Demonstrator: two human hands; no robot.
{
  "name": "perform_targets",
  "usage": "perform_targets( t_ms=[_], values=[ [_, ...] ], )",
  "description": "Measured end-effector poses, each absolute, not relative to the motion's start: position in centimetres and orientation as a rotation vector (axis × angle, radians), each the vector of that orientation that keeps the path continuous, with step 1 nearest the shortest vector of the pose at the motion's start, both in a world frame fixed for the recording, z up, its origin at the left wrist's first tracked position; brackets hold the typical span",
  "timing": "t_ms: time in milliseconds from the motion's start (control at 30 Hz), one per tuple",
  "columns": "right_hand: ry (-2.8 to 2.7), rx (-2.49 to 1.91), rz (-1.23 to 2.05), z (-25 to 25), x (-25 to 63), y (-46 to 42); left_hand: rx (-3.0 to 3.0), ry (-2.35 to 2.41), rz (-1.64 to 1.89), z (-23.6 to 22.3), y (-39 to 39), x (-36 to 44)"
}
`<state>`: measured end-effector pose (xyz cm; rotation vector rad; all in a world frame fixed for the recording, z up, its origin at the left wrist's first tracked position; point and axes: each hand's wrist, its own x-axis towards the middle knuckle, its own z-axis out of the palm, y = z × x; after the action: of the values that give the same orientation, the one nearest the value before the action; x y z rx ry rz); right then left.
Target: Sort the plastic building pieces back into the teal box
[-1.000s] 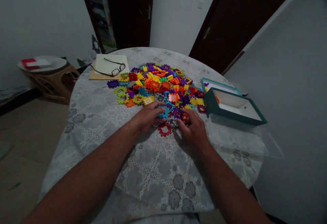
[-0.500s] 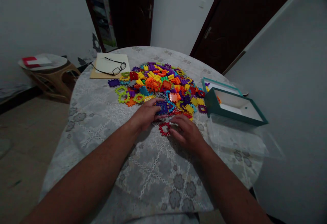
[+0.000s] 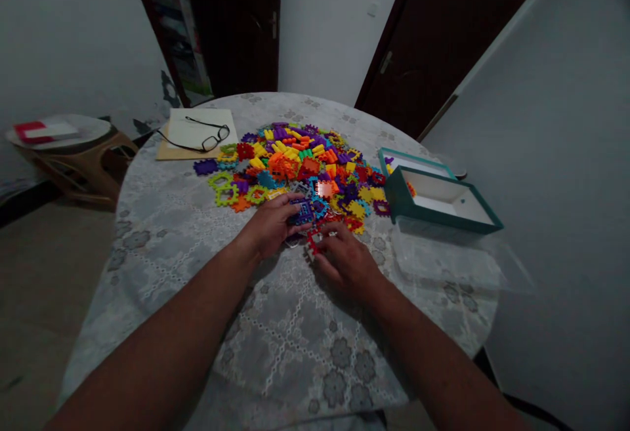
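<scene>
At the near edge of a heap of plastic building pieces (image 3: 310, 167), my left hand (image 3: 270, 226) is closed on a purple square toothed piece (image 3: 301, 210). A bit of light blue shows just right of that piece. My right hand (image 3: 348, 255) pinches a red open-framed toothed piece (image 3: 314, 242), lifted and tilted off the tablecloth. The two hands are close together but apart. A pale frame (image 3: 292, 242) lies below my left fingers, partly hidden. More red and yellow pieces lie just beyond my right fingers.
A green-rimmed box (image 3: 438, 201) stands on the right with its lid (image 3: 418, 161) behind it. A clear plastic container (image 3: 443, 254) lies in front. Black glasses (image 3: 209, 142) rest on a paper pad (image 3: 180, 123) at left. A stool (image 3: 73, 149) stands beyond the table.
The purple piece came into my left hand in place of a light blue one, then stayed there. My right hand has moved to the red frame and lifted it. The view has turned slightly right.
</scene>
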<state>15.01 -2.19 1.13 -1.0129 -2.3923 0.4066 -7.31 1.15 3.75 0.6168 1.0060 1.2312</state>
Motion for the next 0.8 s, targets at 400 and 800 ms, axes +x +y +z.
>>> perform_targets(
  t_ms=[400, 800],
  values=[
    [-2.049, -1.11, 0.332, -0.6, 14.2, -1.0, 1.046, 1.102, 1.023, 2.6, -0.3, -5.2],
    [-2.095, -1.195, 0.253, 1.3, 14.7, -0.3, 0.898, 1.021, 1.129, 2.6, -0.1, -5.1]
  ],
)
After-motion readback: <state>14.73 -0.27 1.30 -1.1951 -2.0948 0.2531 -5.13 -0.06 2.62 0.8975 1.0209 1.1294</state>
